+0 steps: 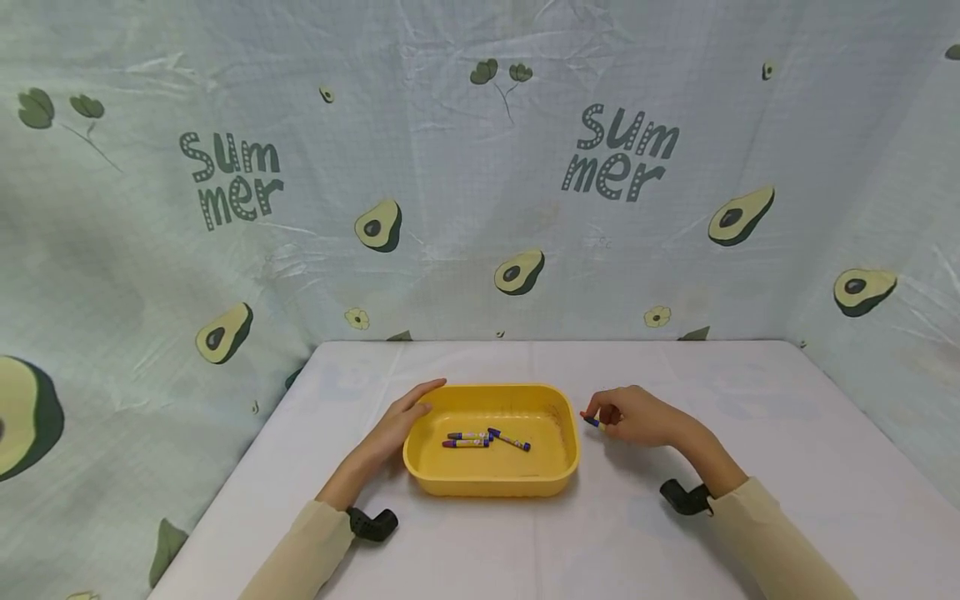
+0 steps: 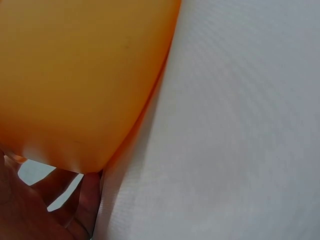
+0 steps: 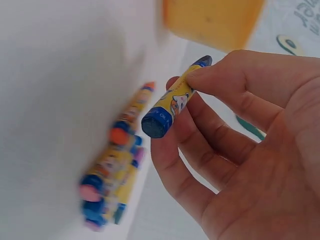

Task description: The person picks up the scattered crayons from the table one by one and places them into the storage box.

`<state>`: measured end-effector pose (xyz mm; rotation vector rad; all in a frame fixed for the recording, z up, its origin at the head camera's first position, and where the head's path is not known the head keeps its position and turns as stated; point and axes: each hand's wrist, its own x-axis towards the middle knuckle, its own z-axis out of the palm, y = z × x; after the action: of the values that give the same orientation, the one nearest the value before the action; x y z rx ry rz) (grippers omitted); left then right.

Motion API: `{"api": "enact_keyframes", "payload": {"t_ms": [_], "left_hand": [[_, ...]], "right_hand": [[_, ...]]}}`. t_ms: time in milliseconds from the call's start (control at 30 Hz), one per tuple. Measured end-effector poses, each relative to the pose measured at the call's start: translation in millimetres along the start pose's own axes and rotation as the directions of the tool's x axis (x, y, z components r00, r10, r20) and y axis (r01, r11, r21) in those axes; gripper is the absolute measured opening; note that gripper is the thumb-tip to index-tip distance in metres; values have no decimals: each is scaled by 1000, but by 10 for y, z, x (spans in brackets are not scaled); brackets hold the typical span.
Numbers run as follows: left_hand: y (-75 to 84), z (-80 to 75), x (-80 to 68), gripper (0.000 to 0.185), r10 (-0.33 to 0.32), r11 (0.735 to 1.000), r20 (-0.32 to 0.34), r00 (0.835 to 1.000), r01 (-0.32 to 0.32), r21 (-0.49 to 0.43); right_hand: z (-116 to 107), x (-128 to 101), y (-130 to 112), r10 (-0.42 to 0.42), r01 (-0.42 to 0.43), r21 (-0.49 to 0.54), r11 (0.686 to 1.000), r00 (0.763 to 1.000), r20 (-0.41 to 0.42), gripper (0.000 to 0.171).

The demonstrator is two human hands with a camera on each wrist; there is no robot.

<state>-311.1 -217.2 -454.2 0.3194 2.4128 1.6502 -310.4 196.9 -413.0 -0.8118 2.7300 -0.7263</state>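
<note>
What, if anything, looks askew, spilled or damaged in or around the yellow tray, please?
Nothing looks spilled or plainly broken. Only one slanted crayon in the yellow tray looks slightly askew, because the other two crayons there lie roughly parallel. The loose crayons outside the tray are too blurred to check for damage.

Yellow tray (image 1: pixel 491 487), dark-tipped crayon (image 3: pixel 177 97) in yellow with blue bands, white table (image 1: pixel 465 550), beige sleeves (image 1: pixel 307 554), pale far cloth (image 1: pixel 450 125) printed with green avocados (image 1: pixel 392 231)
</note>
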Motion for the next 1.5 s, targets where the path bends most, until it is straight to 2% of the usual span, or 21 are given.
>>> {"api": "enact_keyframes", "payload": {"t_ms": [267,433,600,700,967,1167,1367,1500], "left_hand": [[1,6,-8,50,-4,1000,-11,1000,3,-7],[12,15,-5,50,-4,1000,-8,1000,4,-11],[12,26,12,49,5,1000,0,1000,-5,-15],[10,26,22,49,12,1000,6,1000,-12,-15],[-13,23,14,49,16,1000,-13,1000,-16,-3],[-20,17,-9,49,17,1000,-24,1000,-17,-1],[-26,7,2,50,42,999,-19,999,-41,13],[-35,-3,10,50,60,998,-3,998,-59,13]], "right_hand": [[-369,75,-243,-87,85,-62,994,996,-28,32],[-553,234,-581,-126,124,-111,986,992,-17,33],[-594,488,-945,-170,176,-159,972,984,50,33],[-568,648,-1139,-190,207,-187,960,976,101,32],[-316,1024,-1432,-130,179,-215,960,966,221,36],[-78,1228,-1479,-104,167,-202,965,952,287,39],[91,1367,-1456,-18,92,-205,974,942,336,38],[179,1422,-1451,8,70,-212,975,938,346,35]]}}
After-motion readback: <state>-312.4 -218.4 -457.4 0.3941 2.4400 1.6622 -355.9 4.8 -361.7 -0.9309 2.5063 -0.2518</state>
